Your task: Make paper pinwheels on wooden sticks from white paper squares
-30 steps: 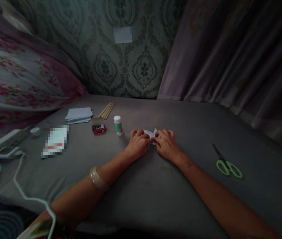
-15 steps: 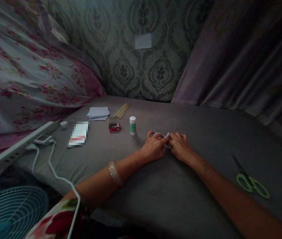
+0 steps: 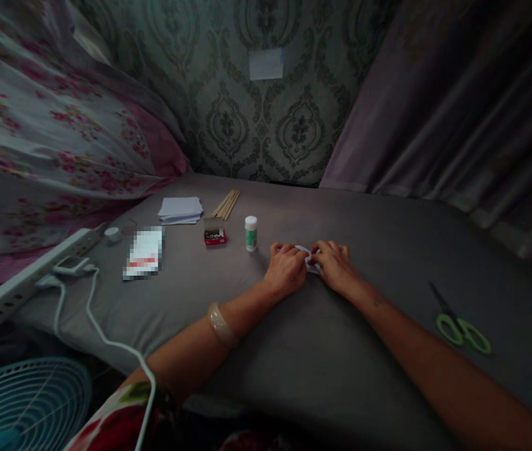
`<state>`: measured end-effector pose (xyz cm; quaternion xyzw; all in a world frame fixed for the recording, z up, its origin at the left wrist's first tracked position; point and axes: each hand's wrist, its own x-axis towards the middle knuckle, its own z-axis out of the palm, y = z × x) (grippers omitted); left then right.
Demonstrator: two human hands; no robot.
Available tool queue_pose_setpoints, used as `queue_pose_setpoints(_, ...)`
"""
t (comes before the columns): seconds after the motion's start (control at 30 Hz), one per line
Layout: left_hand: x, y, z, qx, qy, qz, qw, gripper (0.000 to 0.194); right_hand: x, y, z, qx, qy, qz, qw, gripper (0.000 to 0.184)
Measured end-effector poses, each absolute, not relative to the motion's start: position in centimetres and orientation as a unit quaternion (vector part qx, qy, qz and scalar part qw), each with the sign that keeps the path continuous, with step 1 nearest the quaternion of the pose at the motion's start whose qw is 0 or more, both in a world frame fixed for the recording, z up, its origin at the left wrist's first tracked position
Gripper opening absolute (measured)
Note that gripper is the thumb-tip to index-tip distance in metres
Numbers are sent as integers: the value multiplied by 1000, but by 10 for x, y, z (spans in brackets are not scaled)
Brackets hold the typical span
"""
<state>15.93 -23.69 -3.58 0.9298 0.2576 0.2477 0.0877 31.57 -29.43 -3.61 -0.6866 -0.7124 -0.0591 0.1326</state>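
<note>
A small piece of white paper (image 3: 312,265) lies on the grey cloth, mostly covered by my fingers. My left hand (image 3: 287,270) is closed on its left part, fingers curled over it. From the other side my right hand (image 3: 333,266) pinches the paper with bent fingers. The fingertips of both hands almost meet over it. Just beyond my left hand a glue stick (image 3: 251,234) with a white cap and green label stands upright. Scissors (image 3: 459,326) with green handles lie to the right of my right forearm.
A stack of white paper (image 3: 180,210), several wooden sticks (image 3: 226,205) and an open red box (image 3: 214,236) of small metal pieces lie at the back left. A blurred packet (image 3: 144,254) is near a power strip (image 3: 26,275). A white cable (image 3: 120,344) crosses my left sleeve above a fan (image 3: 26,401).
The camera view has swung left, so everything sits further right than a second ago. Both hands stay on the paper; their fingers came together over it, then parted slightly.
</note>
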Motion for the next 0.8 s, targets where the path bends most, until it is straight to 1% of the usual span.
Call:
queue_pose_setpoints(0.1, 158, -234, -35, 928, 266, 251, 75, 24, 314, -291, -26, -682, -721, -42, 115, 26)
queue_pose_setpoints(0.2, 157, -232, -32, 931, 265, 242, 60, 23, 316, -285, -14, -708, -700, 15, 92, 28)
queue_pose_setpoints(0.3, 155, -231, -31, 938, 261, 222, 50, 23, 323, -276, -6, -735, -669, 49, 98, 29)
queue_pose_setpoints(0.37, 154, -230, -30, 942, 258, 210, 46, 23, 329, -273, -5, -743, -652, 68, 133, 30)
queue_pose_setpoints(0.43, 154, -229, -29, 943, 258, 204, 46, 23, 339, -274, -8, -745, -634, 88, 189, 30)
queue_pose_setpoints(0.53, 152, -229, -28, 942, 267, 196, 52, 25, 354, -286, -19, -739, -616, 93, 257, 31)
queue_pose_setpoints(0.7, 153, -227, -30, 939, 273, 200, 58, 28, 371, -322, -43, -700, -659, 47, 269, 45)
queue_pose_setpoints(0.8, 156, -221, -34, 936, 281, 202, 70, 29, 373, -335, -51, -685, -670, 6, 286, 45)
